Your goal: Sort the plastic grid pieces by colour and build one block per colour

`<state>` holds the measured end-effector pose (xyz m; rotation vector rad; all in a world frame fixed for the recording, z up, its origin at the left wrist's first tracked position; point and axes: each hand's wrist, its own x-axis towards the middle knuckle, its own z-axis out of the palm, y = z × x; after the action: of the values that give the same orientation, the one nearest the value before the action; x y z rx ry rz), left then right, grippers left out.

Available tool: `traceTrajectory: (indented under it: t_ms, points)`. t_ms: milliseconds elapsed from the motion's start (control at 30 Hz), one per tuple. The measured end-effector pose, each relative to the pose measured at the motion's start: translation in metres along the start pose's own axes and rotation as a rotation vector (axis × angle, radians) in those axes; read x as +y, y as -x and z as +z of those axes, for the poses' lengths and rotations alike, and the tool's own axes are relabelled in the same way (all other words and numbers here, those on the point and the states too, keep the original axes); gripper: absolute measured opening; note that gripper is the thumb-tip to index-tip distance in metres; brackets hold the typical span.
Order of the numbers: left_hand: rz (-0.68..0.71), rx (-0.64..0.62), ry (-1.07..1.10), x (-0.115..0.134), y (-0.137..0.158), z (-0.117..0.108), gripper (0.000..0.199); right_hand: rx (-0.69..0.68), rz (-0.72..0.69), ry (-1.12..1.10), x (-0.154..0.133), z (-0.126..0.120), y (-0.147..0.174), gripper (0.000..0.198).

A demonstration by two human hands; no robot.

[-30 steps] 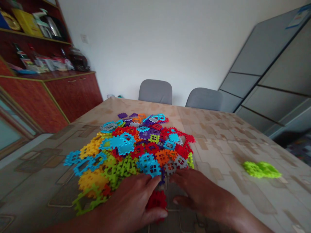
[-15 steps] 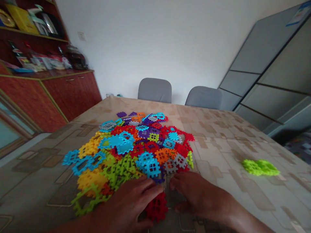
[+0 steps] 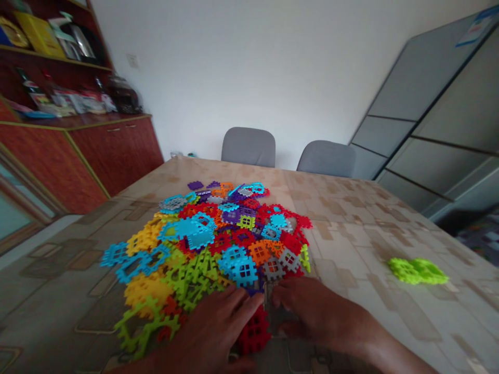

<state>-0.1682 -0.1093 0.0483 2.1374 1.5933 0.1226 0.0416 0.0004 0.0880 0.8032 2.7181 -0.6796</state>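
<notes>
My left hand [image 3: 212, 324] rests at the near edge of a heap of plastic interlocking tiles, its fingers stretched forward and its thumb apart. Right beside its fingertips lies a red window-shaped tile [image 3: 255, 331]; whether they touch it I cannot tell. My right hand [image 3: 325, 311] is low over the table to the right, fingers loosely bent, thumb apart, no tile visible in it. Closest ahead of the hands are blue window tiles [image 3: 245, 271], grey window tiles [image 3: 273, 268] and an orange window tile [image 3: 259, 252]. Green tiles [image 3: 197, 272] lie left of them.
A joined pair of lime-green blocks [image 3: 419, 271] sits apart on the right of the table [image 3: 351, 223]. Yellow tiles [image 3: 146, 293] spread to the left. Two grey chairs [image 3: 248, 146] stand at the far edge, and a wooden cabinet [image 3: 117, 148] is back left.
My left hand has shifted slightly, uncovering some orange-red tiles at its left. The red tile appears a touch further right. My right hand has barely moved.
</notes>
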Motion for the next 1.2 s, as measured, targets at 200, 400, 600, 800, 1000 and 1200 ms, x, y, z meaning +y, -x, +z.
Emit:
traceTrajectory:
  t_ms: [200,400,600,800,1000,1200]
  points:
    - [-0.009,0.034,0.025,0.002,-0.004,0.004,0.063,0.144,-0.069,-0.090,0.012,-0.008,-0.010,0.015]
    - [-0.042,0.049,-0.005,-0.002,-0.002,0.000,0.056,0.335,-0.199,-0.162,0.015,-0.022,-0.053,0.011]
    - [0.003,0.089,-0.069,-0.017,-0.001,0.013,0.070,0.359,-0.353,0.028,-0.004,-0.036,-0.118,0.045]
    - [0.027,0.114,-0.052,-0.025,-0.001,0.021,0.069,0.317,-0.376,0.055,-0.019,-0.034,-0.159,0.056]
    - [-0.002,-0.004,-0.070,-0.012,0.000,0.002,0.075,0.364,-0.375,-0.001,-0.006,-0.038,-0.144,0.060]
    - [0.031,0.102,0.024,-0.012,0.013,-0.009,0.075,0.411,-0.421,-0.227,0.017,-0.026,-0.079,0.066]
